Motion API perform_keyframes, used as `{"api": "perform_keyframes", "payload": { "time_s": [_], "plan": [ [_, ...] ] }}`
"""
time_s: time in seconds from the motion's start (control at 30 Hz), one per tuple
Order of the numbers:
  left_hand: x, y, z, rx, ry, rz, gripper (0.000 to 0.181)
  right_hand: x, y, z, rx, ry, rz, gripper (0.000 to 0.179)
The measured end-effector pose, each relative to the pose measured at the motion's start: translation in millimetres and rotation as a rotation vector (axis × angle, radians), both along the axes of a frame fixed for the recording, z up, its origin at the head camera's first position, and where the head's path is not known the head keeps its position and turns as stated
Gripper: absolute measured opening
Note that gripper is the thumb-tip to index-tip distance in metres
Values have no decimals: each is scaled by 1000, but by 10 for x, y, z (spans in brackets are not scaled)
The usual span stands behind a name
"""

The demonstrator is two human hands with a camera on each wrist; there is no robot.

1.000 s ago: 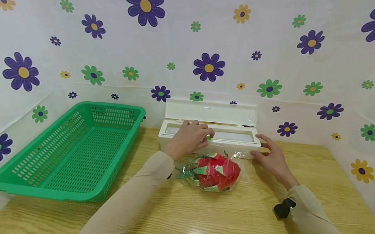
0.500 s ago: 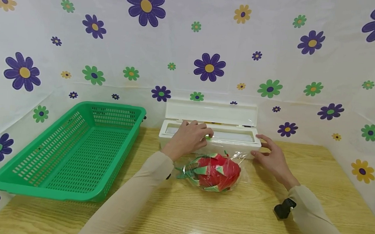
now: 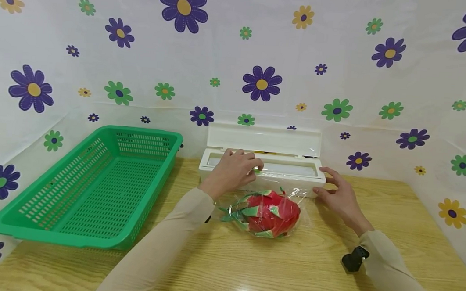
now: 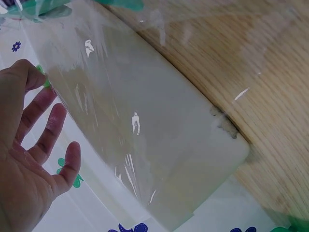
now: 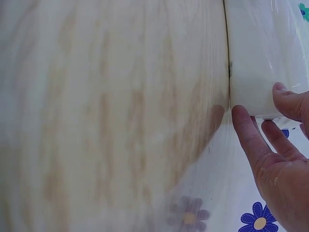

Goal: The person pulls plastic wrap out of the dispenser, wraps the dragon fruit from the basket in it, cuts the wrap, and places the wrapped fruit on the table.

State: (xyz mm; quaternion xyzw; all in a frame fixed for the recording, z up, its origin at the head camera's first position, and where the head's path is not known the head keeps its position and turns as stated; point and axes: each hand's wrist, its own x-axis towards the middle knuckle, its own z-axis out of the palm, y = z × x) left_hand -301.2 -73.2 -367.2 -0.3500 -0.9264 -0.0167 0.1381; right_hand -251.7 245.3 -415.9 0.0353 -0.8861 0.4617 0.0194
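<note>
A white cling film dispenser (image 3: 211, 177) lies on the table with its lid (image 3: 265, 140) raised and a film roll (image 3: 295, 170) inside. My left hand (image 3: 231, 171) pinches a small green slide cutter (image 3: 257, 170) at the dispenser's front edge; the left wrist view shows the cutter (image 4: 44, 75) between thumb and index finger, other fingers apart. With thumb and fingers, my right hand (image 3: 341, 200) grips the dispenser's right end. Clear film comes down the dispenser's front and over a red and green dragon fruit (image 3: 273, 213), just in front of it.
To the left, a green plastic basket (image 3: 133, 232) with slotted walls takes up much of the wooden table (image 3: 289, 271). Flower-printed white sheeting (image 3: 222, 52) rises close behind the dispenser and at both sides.
My left hand has slid slightly left along the dispenser with the green slide cutter. My right hand keeps its hold on the right end. The head view has shifted a little.
</note>
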Motion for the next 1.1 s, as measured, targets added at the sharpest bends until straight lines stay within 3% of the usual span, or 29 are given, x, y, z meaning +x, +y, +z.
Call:
{"api": "perform_keyframes", "payload": {
  "time_s": [0.57,1.1],
  "plan": [
    [-2,-37,-17,13,26,-8,17,-4,8,-12,-6,1,6,68],
    [-1,-82,-26,-5,45,27,15,8,-17,13,-2,10,7,68]
  ]
}}
